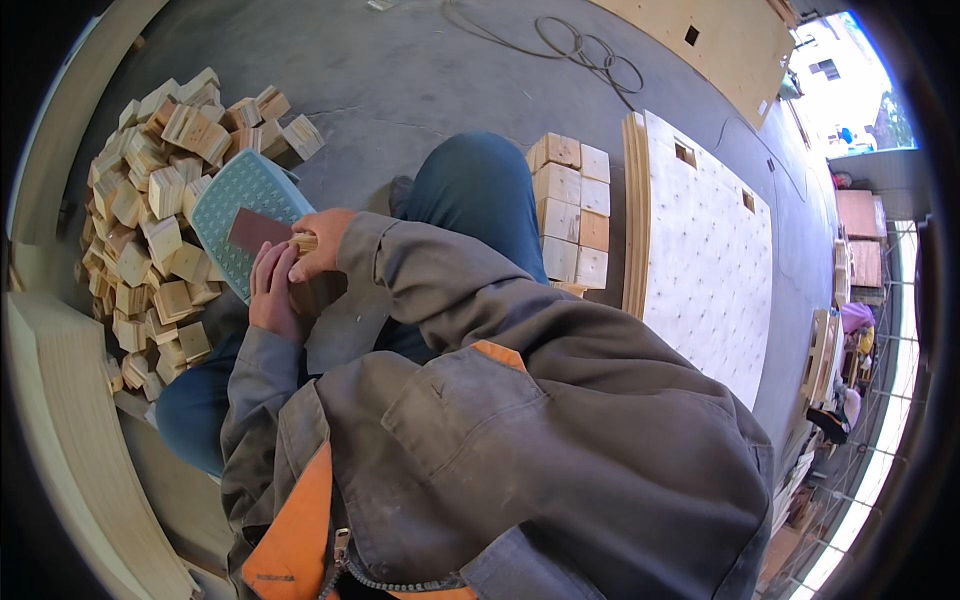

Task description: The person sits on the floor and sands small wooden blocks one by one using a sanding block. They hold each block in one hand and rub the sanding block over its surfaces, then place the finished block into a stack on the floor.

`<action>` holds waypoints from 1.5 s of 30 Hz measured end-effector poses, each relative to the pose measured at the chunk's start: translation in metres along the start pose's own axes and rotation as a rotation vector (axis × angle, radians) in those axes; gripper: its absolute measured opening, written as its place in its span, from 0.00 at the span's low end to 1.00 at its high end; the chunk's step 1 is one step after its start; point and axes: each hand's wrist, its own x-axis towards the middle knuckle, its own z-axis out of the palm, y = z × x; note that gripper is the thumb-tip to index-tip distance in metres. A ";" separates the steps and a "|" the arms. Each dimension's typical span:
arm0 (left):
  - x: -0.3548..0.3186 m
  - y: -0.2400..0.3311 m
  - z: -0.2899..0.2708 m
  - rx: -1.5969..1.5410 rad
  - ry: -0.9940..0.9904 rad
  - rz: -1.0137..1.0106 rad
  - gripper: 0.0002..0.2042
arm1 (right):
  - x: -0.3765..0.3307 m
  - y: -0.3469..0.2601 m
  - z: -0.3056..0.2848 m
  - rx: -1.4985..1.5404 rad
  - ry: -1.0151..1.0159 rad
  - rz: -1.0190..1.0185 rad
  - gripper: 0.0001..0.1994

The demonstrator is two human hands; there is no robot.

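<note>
A small plywood block [306, 243] is between my hands at the edge of a light teal plastic stool [212, 222]. My right hand [330, 238] is closed around the block from the right. My left hand [274, 292] presses against its near side, with its fingers close together and touching the right fingers. Most of the block is hidden by the fingers. Flat on the stool's dimpled top lies a reddish-brown sheet [250, 231] that looks like sandpaper, its near end by my fingertips.
A big heap of cut wooden blocks [150, 215] lies left of the stool. Blocks stand neatly stacked [575, 205] right of my knee, beside leaning pale panels [700, 250]. A coiled hose or cable [590, 55] rests on the grey floor. Thick boards [75, 430] edge the left side.
</note>
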 end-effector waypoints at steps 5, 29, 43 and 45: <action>0.007 0.006 0.005 -0.006 0.030 0.018 0.45 | 0.018 0.020 0.014 -0.049 0.127 0.025 0.47; -0.003 -0.041 0.038 -0.283 -0.039 -0.442 0.36 | -0.447 0.236 -0.113 1.278 1.423 -0.138 0.32; -0.014 -0.083 0.077 -0.267 -0.307 -0.521 0.36 | -0.524 0.331 0.107 1.669 1.549 0.582 0.17; -0.014 -0.086 0.087 -0.304 -0.322 -0.529 0.35 | -0.523 0.332 0.101 1.595 1.463 0.512 0.20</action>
